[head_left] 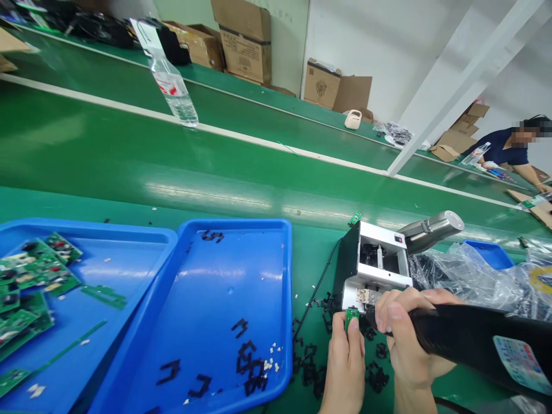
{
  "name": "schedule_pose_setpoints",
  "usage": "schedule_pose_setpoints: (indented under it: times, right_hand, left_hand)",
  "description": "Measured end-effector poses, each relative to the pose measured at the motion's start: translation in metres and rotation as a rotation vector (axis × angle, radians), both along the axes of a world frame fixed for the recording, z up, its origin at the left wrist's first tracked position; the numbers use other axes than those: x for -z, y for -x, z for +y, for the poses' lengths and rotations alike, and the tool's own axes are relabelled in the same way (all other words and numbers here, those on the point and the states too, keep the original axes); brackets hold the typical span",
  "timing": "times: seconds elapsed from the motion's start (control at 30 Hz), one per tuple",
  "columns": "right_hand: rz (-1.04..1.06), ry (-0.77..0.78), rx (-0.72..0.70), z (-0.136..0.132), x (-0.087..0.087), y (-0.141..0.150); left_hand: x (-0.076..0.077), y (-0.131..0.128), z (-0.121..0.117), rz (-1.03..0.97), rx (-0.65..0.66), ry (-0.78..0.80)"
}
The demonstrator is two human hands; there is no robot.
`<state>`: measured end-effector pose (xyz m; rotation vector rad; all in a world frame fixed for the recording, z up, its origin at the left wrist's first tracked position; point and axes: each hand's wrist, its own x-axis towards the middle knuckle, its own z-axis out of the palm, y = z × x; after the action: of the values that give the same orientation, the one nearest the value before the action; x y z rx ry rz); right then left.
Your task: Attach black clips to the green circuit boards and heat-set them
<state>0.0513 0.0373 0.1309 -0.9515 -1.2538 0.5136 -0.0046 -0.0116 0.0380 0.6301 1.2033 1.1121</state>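
Observation:
My left hand (344,368) pinches a small green circuit board (352,318) upright between thumb and fingers. My right hand (407,328) grips a black handheld tool (470,333) with a printed label, its tip close to that board. Both hands are just in front of a white metal bench machine (379,264), which has a silver cylinder (431,230) at its far end. Black plastic scraps (377,376) lie around my hands on the green belt. The tool's tip is partly hidden by my right hand.
Left of my hands are two blue trays: one (99,230) holds several green circuit boards, another (276,287) holds black scraps. Crumpled clear plastic (466,282) lies right of the machine. A water bottle (172,86) stands on the belt beyond; a co-worker (504,149) sits far right.

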Motion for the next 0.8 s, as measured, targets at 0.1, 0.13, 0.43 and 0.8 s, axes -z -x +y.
schedule_pose_setpoints:
  times: [0.1,0.13,0.43,0.8]
  right_hand:
    - [0.059,-0.047,-0.039,0.001,-0.002,0.000]
    - [0.064,-0.043,-0.039,0.000,-0.003,0.000]
    - [-0.024,0.004,0.155,0.006,-0.003,-0.015]
    - [0.038,-0.037,0.084,-0.003,0.008,-0.017]
  left_hand:
    - [0.002,0.001,0.000,0.004,0.017,-0.010]
    - [0.003,0.001,0.000,0.005,0.030,-0.012]
    - [0.007,0.003,0.001,-0.040,0.167,0.032]
    - [0.007,0.002,0.000,-0.041,0.170,0.038]
